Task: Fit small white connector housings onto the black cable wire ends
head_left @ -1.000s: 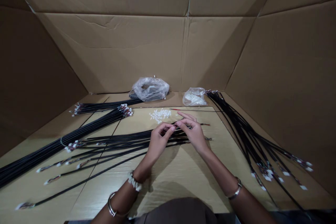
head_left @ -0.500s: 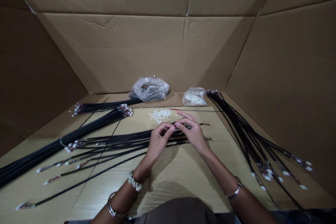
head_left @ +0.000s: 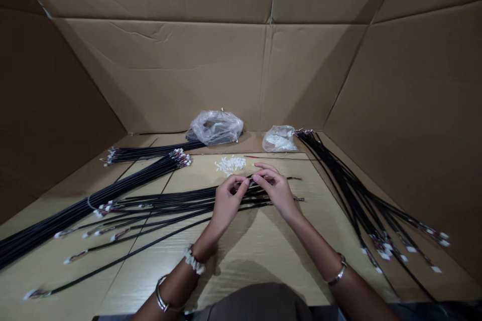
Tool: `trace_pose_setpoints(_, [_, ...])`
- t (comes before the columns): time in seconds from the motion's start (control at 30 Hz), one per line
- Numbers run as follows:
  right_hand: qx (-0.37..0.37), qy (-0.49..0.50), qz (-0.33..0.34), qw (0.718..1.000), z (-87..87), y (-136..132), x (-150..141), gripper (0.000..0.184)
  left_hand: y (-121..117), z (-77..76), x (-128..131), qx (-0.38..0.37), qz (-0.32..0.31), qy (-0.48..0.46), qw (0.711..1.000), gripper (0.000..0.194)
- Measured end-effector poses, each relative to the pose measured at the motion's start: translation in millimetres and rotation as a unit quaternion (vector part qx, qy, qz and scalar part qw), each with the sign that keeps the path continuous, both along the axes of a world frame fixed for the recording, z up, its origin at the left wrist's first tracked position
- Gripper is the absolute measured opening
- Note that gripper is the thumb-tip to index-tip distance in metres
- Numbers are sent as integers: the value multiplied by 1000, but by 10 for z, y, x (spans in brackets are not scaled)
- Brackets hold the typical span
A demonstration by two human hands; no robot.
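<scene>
My left hand (head_left: 229, 197) is closed in a pinch at the middle of the table, with the thin wire end of a black cable seeming to sit at its fingertips. Close beside it, my right hand (head_left: 277, 189) pinches thumb and forefinger together at the same spot, its other fingers stretched forward. What lies in the right pinch is too small to make out. Loose black cables (head_left: 181, 204) run beneath both hands, with white connectors at their left ends. Just beyond the fingers lies a pile of small white connector housings (head_left: 230, 164).
A tied bundle of black cables (head_left: 94, 200) crosses the left side. Behind it lies another cable bundle (head_left: 158, 153). A clear plastic bag (head_left: 217, 128) and a smaller bag of white pieces (head_left: 279, 139) stand by the cardboard wall (head_left: 196, 70). More cables (head_left: 350, 185) fan out rightward.
Both hands stay nearly in place. The fingertips have shifted slightly, with a small gap now showing between the two pinches.
</scene>
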State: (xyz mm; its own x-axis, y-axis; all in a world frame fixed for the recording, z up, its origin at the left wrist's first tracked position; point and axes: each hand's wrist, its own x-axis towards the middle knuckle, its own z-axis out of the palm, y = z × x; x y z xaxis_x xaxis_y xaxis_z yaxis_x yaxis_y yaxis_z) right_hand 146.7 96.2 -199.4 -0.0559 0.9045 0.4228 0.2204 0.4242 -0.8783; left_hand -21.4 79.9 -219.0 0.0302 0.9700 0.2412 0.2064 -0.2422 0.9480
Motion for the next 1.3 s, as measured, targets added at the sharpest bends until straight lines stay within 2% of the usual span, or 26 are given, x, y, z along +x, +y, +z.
trace_pose_setpoints(0.33, [-120, 46, 55, 990, 41, 37, 111, 32, -33, 29, 22, -5, -22, 23, 999, 31])
trace_pose_setpoints(0.57, [-228, 90, 127, 961, 82, 52, 188, 33, -59, 25, 35, 5, -40, 28, 999, 31])
trace_pose_setpoints(0.77, [-288, 134, 164, 934, 29, 112, 233, 32, -77, 22, 45, 12, -48, 28, 998, 32])
trace_pose_setpoints(1.03, [-324, 148, 158, 921, -2, 139, 225, 33, -69, 20, 40, 23, -41, 22, 999, 31])
trace_pose_setpoints(1.3, [-331, 141, 130, 924, -22, 136, 177, 34, -47, 45, 15, 53, 5, -10, 999, 32])
